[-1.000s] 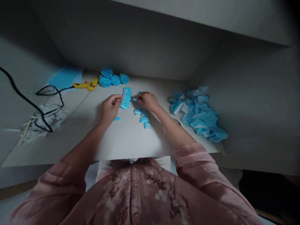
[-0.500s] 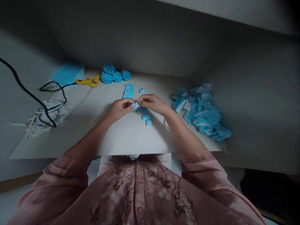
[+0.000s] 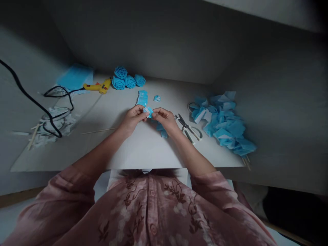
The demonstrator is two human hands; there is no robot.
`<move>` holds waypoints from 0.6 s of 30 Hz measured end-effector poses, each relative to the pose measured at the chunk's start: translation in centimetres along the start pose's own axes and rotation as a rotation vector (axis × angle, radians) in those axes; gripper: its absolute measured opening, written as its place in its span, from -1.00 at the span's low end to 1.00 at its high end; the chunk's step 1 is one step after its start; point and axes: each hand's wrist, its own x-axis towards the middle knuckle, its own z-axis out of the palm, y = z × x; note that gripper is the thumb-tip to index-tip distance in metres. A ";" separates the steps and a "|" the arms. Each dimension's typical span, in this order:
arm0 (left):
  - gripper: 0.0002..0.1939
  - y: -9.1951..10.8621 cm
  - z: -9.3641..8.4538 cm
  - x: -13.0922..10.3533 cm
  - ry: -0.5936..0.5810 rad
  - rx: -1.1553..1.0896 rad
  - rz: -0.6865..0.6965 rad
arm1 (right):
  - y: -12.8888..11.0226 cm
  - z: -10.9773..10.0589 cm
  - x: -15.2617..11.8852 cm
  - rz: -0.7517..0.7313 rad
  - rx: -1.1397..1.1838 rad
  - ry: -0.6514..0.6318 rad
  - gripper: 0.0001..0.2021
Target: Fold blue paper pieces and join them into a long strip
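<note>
A small blue and white folded piece (image 3: 148, 111) is pinched between my two hands above the middle of the table. My left hand (image 3: 134, 118) closes on its left side, my right hand (image 3: 164, 118) on its right edge. Just behind lies a short stack of blue pieces (image 3: 142, 97), and one separate blue folded piece (image 3: 157, 98) sits to its right. More blue pieces (image 3: 162, 130) lie partly hidden behind my right hand and wrist. Scissors (image 3: 189, 128) with pale handles rest to the right of my right hand, their blades apart.
Several blue rosettes (image 3: 124, 80) and a yellow glue gun (image 3: 102, 86) stand at the back left. White scraps (image 3: 52, 128), a black cord (image 3: 19, 83) and a thin stick (image 3: 98, 131) lie left. Crumpled blue sheets (image 3: 227, 126) are heaped right.
My right hand has moved lower and turned, and the held piece now looks flatter and shows more of its face. The scissors beside my right forearm have come into fuller view.
</note>
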 end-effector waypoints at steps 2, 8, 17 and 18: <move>-0.60 0.2 0.0 -0.1 -0.021 0.017 -0.031 | 0.2 -0.1 0.0 -0.010 -0.001 0.016 -0.46; -0.69 1.2 -0.5 -0.1 -0.014 0.121 -0.048 | 0.6 -0.3 0.0 -0.040 -0.050 0.000 -0.51; -0.82 1.7 0.2 -0.6 0.057 0.195 -0.013 | 0.3 -0.2 -0.4 0.001 -0.032 -0.019 -0.45; -0.83 1.8 0.3 -0.6 0.047 0.194 -0.019 | 0.3 -0.1 -0.4 -0.001 -0.031 -0.013 -0.43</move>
